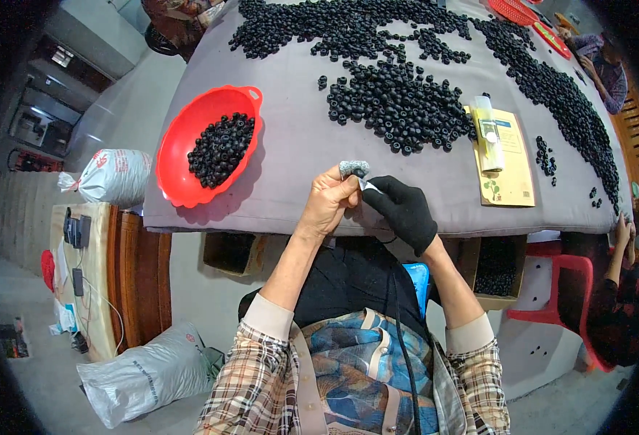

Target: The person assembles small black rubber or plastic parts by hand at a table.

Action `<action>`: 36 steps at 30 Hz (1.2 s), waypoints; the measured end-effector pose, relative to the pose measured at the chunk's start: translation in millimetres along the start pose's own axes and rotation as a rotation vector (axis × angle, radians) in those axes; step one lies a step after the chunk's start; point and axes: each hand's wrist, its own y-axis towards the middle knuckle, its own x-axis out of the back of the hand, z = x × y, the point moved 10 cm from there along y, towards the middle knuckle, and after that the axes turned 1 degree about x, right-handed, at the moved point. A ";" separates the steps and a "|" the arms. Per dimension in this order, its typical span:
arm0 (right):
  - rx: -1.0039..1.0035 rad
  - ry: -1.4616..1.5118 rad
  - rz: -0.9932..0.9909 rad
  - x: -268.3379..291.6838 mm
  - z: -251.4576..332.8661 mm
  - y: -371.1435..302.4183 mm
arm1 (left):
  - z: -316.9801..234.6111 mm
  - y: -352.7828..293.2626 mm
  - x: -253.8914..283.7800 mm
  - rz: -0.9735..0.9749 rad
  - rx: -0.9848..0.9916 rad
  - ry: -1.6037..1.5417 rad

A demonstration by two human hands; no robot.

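Observation:
My bare left hand (328, 197) is closed in a pinch, held over the near edge of the cloth-covered table (290, 167). A grey speckled finger cover (354, 167) sits on one of its fingers, with a small dark spot at the tip; what it pinches is too small to make out. Touching it from the right, my right hand (405, 214) wears a black glove and is closed on a small white pointed piece (368, 187). Just beyond both hands lies a pile of small black ring-shaped parts (399, 101).
A red plastic basin (176, 156) with black parts stands at left. At right a clear yellowish case (487, 134) lies on a yellow booklet (516, 163). More black parts (558, 94) cover the far and right side. A red chair (584, 290) and other people are around the table.

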 end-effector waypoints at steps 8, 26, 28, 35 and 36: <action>0.246 -0.205 0.009 -2.5 18.1 -3.6 | 0.8 -0.4 1.3 0.016 0.015 -0.038; 0.382 -0.253 -0.085 -0.7 23.3 -6.1 | -6.5 -9.2 -3.1 0.031 0.011 0.028; 0.351 -0.234 -0.093 2.5 17.3 -5.8 | -21.9 -19.7 8.0 -0.096 0.007 0.199; 0.518 -0.375 -0.133 8.3 28.7 -12.7 | -185.4 -55.4 66.2 -0.556 -0.462 0.713; 0.524 -0.372 -0.136 7.8 30.2 -12.7 | -196.1 -54.1 73.0 -0.567 -0.449 0.715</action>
